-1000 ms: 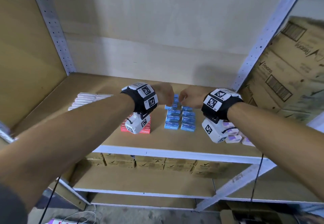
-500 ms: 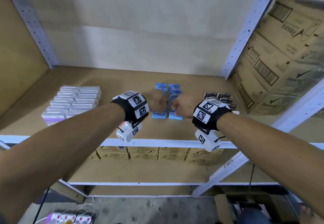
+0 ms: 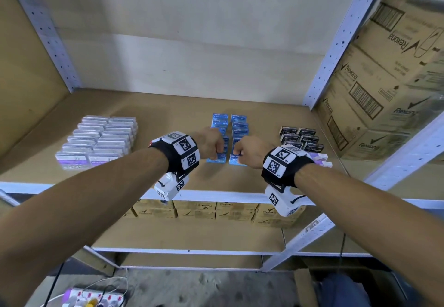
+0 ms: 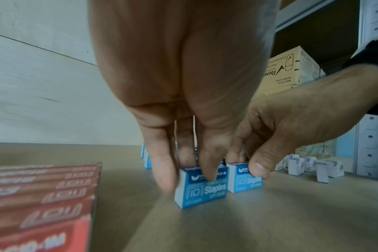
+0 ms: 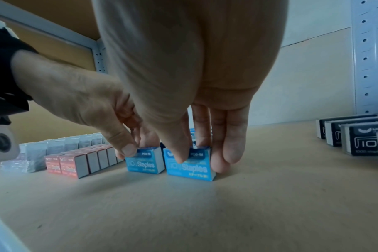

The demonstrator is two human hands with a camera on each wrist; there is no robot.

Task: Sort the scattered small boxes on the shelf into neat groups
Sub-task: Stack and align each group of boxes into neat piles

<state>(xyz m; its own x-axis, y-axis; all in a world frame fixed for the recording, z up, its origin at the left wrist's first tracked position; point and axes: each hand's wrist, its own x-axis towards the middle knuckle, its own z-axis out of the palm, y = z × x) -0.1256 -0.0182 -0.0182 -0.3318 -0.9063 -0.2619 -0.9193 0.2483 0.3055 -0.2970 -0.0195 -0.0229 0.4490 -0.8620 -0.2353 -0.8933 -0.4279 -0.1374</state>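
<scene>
Head view, shelf: a tan shelf board (image 3: 168,112) carries small boxes in separate groups.
Head view, groups: silver-grey boxes (image 3: 98,138) at the left, blue staple boxes (image 3: 229,124) in two rows at the middle, black boxes (image 3: 300,137) at the right, a few pale purple-white boxes (image 3: 320,159) just behind the right wrist.
Head view, hands: the left hand (image 3: 209,142) and right hand (image 3: 248,151) meet at the near end of the blue rows, one on each front box.
Head view, surroundings: large brown cartons (image 3: 389,85) fill the next bay to the right.

Left wrist view, left hand: thumb and fingers (image 4: 164,170) pinch the left blue box (image 4: 202,189), which stands on the board at the front of its row.
Left wrist view, neighbours: red boxes (image 4: 41,204) lie close at the left; the right hand grips the other blue box just beside.

Right wrist view, right hand: thumb and fingers (image 5: 233,146) clasp the right blue box (image 5: 189,168), standing on the board.
Right wrist view, neighbours: the two front blue boxes sit side by side, nearly touching.
</scene>
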